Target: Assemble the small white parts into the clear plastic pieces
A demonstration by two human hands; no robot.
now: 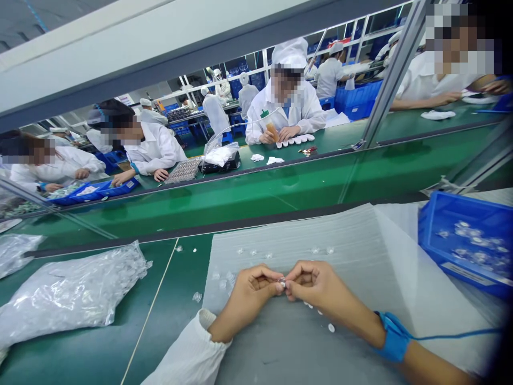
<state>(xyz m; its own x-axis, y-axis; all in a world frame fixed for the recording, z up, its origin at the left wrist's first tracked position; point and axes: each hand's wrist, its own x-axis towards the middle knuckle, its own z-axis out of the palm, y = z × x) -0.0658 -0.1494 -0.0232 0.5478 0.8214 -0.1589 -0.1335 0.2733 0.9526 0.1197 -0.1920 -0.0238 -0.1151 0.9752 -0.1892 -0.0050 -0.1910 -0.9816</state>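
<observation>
My left hand (pixel 250 294) and my right hand (pixel 310 283) meet above a white foam sheet (pixel 304 235). Their fingertips pinch a tiny clear plastic part (pixel 281 283) from both sides, and the fingers hide most of it. Several similar clear and white pieces (pixel 224 280) lie loose on the sheet around my hands. A blue wrist strap (pixel 395 337) circles my right wrist, with its blue cord running off to the right. My left arm wears a white sleeve (pixel 188 355).
A plastic bag of clear parts (pixel 68 294) lies on the green conveyor belt (pixel 160 267) at left. A blue bin of parts (pixel 467 240) stands at right. Beyond a framed transparent partition (pixel 224 198), co-workers in white coats sit along another belt.
</observation>
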